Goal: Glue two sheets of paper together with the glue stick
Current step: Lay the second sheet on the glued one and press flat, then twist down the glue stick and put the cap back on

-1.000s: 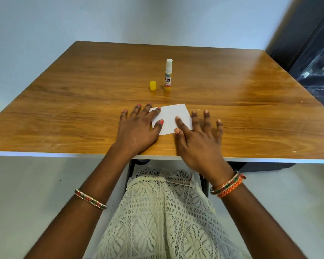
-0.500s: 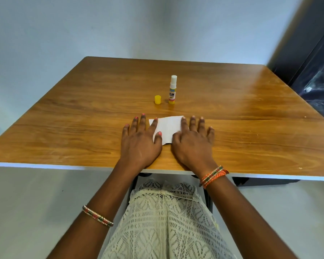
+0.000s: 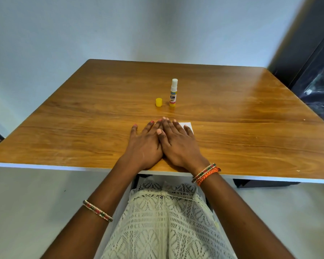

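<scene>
White paper point(image 3: 187, 126) lies on the wooden table point(image 3: 82, 113) near its front edge; only its far right corner shows. My right hand point(image 3: 178, 143) lies flat on the paper with straight fingers and partly overlaps my left hand point(image 3: 145, 144), which also presses flat beside it. I cannot tell whether one or two sheets lie beneath the hands. The glue stick point(image 3: 173, 93) stands upright and uncapped behind the hands, its white glue extended. Its yellow cap point(image 3: 159, 102) stands just to its left.
A pale wall stands behind the table. Dark furniture point(image 3: 318, 75) stands at the right beyond the table's corner. My lap in a white lace garment point(image 3: 163, 221) sits under the front edge.
Both hands have slid together over the paper; my right hand now overlaps my left, and most of the paper is covered. The camera has tilted up.
</scene>
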